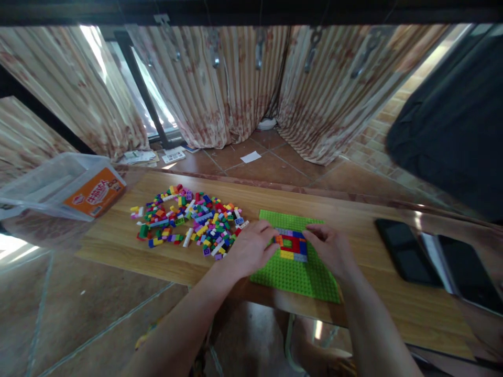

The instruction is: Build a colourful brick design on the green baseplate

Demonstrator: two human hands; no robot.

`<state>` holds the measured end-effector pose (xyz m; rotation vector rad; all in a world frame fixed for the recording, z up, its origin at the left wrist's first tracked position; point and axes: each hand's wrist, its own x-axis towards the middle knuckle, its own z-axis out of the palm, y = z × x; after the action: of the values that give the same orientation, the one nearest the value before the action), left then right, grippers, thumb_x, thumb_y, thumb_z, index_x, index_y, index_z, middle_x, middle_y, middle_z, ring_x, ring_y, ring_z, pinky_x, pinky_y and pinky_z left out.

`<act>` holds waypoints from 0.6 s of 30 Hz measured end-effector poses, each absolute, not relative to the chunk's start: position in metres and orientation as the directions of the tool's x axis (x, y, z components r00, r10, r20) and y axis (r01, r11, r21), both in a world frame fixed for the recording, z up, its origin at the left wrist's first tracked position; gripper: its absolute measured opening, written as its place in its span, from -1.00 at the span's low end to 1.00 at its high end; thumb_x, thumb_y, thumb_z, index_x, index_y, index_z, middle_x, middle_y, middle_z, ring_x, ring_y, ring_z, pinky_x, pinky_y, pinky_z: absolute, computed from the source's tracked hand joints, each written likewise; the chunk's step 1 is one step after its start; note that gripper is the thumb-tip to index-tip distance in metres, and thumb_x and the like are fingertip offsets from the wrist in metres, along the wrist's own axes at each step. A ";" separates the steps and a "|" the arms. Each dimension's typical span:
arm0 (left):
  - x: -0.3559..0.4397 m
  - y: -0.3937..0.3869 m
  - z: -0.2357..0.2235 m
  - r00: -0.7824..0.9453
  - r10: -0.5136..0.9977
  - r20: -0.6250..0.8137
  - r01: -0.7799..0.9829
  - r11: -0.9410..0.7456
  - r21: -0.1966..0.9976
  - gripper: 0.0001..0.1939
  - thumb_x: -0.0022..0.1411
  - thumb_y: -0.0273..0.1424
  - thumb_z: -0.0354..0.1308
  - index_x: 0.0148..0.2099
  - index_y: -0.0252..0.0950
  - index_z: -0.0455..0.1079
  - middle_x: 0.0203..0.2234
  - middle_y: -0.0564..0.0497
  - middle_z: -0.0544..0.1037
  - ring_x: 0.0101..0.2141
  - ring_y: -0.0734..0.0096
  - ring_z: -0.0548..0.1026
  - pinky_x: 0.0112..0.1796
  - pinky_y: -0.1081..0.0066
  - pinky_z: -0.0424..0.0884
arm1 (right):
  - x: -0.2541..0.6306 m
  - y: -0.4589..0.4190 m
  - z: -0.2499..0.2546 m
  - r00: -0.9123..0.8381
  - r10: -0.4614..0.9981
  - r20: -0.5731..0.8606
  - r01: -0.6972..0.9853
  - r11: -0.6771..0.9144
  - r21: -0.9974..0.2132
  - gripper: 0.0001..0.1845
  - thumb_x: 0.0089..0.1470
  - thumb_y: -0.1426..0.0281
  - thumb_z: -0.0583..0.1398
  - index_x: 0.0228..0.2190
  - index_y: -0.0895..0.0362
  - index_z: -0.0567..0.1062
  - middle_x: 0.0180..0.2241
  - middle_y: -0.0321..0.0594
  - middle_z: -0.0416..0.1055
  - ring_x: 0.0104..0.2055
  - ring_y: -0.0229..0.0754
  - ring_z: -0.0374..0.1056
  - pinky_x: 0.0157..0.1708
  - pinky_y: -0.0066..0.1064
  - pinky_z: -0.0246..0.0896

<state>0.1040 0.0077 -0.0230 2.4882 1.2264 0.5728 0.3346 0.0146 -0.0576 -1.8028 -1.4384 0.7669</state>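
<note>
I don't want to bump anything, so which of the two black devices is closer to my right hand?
The left black device, between your right hand and the white item; the other black device lies farther right.

Studded plastic baseplate, smooth plastic bricks, wood-grained table, translucent plastic bin, pleated cloth curtains.

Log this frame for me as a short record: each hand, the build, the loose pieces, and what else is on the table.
left hand: fingertips at the build's left edge; grip unclear
right hand: beside the build's right edge; grip unclear
build: red, blue, yellow and other bricks, on green baseplate
loose bricks: mixed colours, spread left of the baseplate
table: transparent bin at left end, two dark flat objects toward right
</note>
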 end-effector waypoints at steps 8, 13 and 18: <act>0.125 0.010 -0.031 0.565 0.807 0.169 0.727 -0.584 0.360 -0.81 0.32 -0.35 0.09 -0.07 -0.30 0.42 -0.16 -0.05 0.45 -0.11 0.26 0.42 -0.07 0.26 0.37 | 0.335 0.012 -0.053 0.180 0.984 -0.013 0.623 -0.124 -0.772 -0.61 -0.01 0.17 0.20 -0.24 0.17 0.58 -0.31 -0.09 0.60 -0.29 -0.08 0.49 -0.25 -0.26 0.33; 0.127 0.010 -0.033 0.564 0.809 0.168 0.738 -0.585 0.337 -0.81 0.33 -0.36 0.07 -0.09 -0.31 0.43 -0.18 -0.06 0.45 -0.14 0.28 0.42 -0.07 0.25 0.38 | 0.327 0.006 -0.046 0.160 0.987 0.026 0.638 -0.083 -0.765 -0.68 -0.02 0.20 0.22 -0.28 0.13 0.60 -0.36 -0.15 0.58 -0.35 -0.11 0.45 -0.27 -0.27 0.30; 0.128 0.010 -0.033 0.571 0.806 0.157 0.755 -0.590 0.286 -0.82 0.34 -0.38 0.04 -0.13 -0.31 0.43 -0.21 -0.07 0.44 -0.15 0.25 0.42 -0.09 0.24 0.38 | 0.314 -0.003 -0.037 0.043 0.996 0.081 0.652 0.034 -0.758 -0.77 0.04 0.22 0.20 -0.40 0.05 0.62 -0.35 -0.22 0.55 -0.33 -0.15 0.42 -0.27 -0.31 0.26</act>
<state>0.1281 0.0102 -0.0327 2.6148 1.3136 0.4032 0.3138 -0.0033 -0.0374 -1.6854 -1.6764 0.6881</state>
